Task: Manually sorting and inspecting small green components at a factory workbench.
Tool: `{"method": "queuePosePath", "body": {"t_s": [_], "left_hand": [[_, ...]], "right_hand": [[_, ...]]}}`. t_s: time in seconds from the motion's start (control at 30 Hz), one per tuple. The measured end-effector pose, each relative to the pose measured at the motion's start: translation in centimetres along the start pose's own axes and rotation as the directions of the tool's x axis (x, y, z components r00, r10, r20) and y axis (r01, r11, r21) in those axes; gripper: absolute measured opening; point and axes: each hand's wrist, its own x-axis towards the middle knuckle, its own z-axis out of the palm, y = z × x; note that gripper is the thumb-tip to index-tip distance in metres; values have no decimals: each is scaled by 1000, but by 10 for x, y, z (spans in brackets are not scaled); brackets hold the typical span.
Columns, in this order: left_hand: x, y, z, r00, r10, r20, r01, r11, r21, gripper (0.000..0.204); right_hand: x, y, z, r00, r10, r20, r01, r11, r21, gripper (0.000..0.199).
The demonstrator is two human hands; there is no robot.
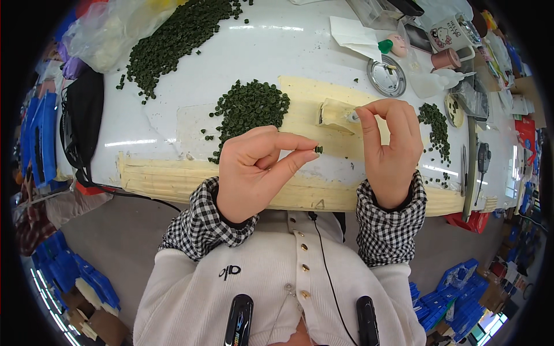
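My left hand (257,170) is raised over the table edge and pinches one small dark green part (318,149) between thumb and forefinger. My right hand (392,144) is beside it, thumb and forefinger pinched together at the tip of a small cream-coloured fixture (334,113) taped to the white table (288,52); whether it holds anything is hidden. Just behind my left hand lies a pile of the same green parts (251,106). A smaller heap of green parts (435,127) lies to the right of my right hand.
A long spill of green parts (173,40) and a clear plastic bag (115,34) are at the far left. A round metal lid (386,76), a mug (456,34), paper and tools crowd the far right. Blue crates (456,300) sit on the floor.
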Motion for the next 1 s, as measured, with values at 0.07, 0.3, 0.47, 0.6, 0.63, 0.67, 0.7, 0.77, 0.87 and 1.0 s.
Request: {"method": "queuePosePath", "body": {"t_s": [0.07,0.3,0.47,0.6,0.63,0.67,0.7,0.77,0.87,1.0], "left_hand": [[-1,0,0,1000,-2,-7,2,1000,1,18],[-1,-2,0,999,14,-33,-14,1000,-9,18],[0,-2,1,999,21,-39,-21,1000,-11,18],[0,-1,1,999,9,-34,-9,1000,1,17],[0,-1,0,999,9,-32,-9,1000,1,17],[0,-1,0,1000,9,-29,-9,1000,0,17],[0,0,0,999,21,-26,-21,1000,9,16],[0,1,0,999,46,-20,-45,999,27,16],[-2,1,1,999,45,-28,-44,999,29,15],[-1,2,1,999,55,-2,-54,997,52,14]], "right_hand": [[0,0,1,1000,-8,-6,8,1000,-9,12],[-16,-22,-18,994,89,59,-99,974,205,18],[-37,-36,-9,970,100,223,-198,856,478,27],[-40,-35,-4,971,83,226,-190,841,507,31],[-40,-34,-4,971,75,227,-184,840,510,31],[-40,-33,-4,971,67,229,-179,840,513,32],[-40,-33,-3,971,59,232,-174,839,516,32],[-39,-31,-4,971,40,237,-159,846,509,33],[-37,-31,-6,968,14,249,-138,860,492,32],[-37,-29,-8,963,-4,269,-132,865,484,31]]}}
